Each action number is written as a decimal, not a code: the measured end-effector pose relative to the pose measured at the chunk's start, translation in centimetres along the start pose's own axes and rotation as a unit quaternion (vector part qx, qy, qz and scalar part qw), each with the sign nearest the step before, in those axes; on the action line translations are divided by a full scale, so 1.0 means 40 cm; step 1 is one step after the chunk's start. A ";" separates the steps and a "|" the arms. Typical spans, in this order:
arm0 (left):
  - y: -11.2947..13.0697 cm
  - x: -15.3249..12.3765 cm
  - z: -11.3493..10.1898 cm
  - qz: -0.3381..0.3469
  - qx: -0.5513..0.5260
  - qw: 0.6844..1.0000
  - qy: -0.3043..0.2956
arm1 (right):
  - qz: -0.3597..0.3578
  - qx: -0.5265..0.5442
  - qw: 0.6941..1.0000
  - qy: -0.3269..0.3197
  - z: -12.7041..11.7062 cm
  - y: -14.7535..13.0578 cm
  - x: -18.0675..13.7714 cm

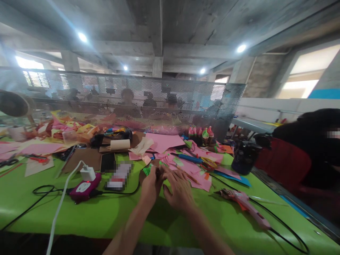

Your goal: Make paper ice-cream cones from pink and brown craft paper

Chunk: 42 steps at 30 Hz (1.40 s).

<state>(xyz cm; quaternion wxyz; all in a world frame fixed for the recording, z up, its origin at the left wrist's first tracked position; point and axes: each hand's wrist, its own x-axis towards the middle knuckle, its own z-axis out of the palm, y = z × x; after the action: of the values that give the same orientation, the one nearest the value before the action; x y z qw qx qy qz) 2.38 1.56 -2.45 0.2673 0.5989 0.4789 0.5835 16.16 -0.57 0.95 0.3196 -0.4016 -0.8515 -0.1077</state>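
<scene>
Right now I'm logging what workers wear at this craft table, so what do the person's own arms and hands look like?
Both forearms are bare as far as the frame shows, with no sleeve visible. The left hand and right hand wear no gloves. I can make out no watch, ring or bracelet, though the picture is somewhat blurred.

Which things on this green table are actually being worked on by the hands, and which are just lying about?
In hand:
left hand and right hand, together over a green paper piece
pink paper sheets beside them

Lying about:
glue gun
white charger
magenta power bank
phone
paper roll
</scene>
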 end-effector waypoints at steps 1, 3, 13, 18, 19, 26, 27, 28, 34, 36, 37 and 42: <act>0.000 0.000 0.000 -0.001 0.001 1.000 0.001 | 0.001 0.002 1.000 -0.001 0.000 0.000 0.000; -0.001 0.000 0.000 -0.002 0.002 1.000 0.004 | 0.001 0.005 1.000 -0.002 0.000 0.000 0.000; -0.007 0.003 0.006 -0.022 0.008 1.000 0.004 | -0.006 0.002 1.000 0.004 0.004 0.003 -0.004; -0.009 0.000 0.002 -0.039 0.011 0.999 -0.011 | 0.003 0.004 1.000 -0.005 0.005 0.000 -0.004; -0.011 0.000 0.002 -0.044 0.010 0.999 -0.016 | 0.003 0.006 1.000 -0.002 0.006 0.000 -0.004; -0.044 0.016 0.020 -0.074 -0.060 0.995 -0.016 | -0.004 0.013 1.000 0.024 0.000 0.006 -0.003; -0.046 0.019 0.021 -0.074 -0.073 0.995 -0.011 | 0.001 0.013 1.000 0.027 -0.001 0.008 -0.003; -0.048 0.021 0.021 -0.072 -0.086 0.994 -0.005 | 0.003 0.013 1.000 0.028 -0.002 0.009 -0.003; -0.034 0.021 0.017 -0.065 -0.149 0.986 0.017 | -0.005 0.005 1.000 0.006 0.002 0.009 -0.003; -0.027 0.020 0.018 -0.075 -0.163 0.984 0.014 | -0.008 0.009 1.000 0.001 0.004 0.008 -0.003; -0.025 0.021 0.020 -0.082 -0.170 0.982 0.011 | -0.009 0.011 1.000 0.003 0.004 0.008 -0.003; -0.018 0.024 0.022 -0.108 -0.198 0.974 -0.012 | -0.010 0.008 1.000 0.014 0.008 0.011 -0.003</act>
<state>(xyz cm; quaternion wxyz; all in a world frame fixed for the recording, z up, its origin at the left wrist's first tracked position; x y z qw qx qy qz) 2.90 2.91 -2.82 0.4476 0.4858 0.4126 0.6273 16.42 -0.22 0.60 0.3334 -0.3893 -0.8517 -0.1092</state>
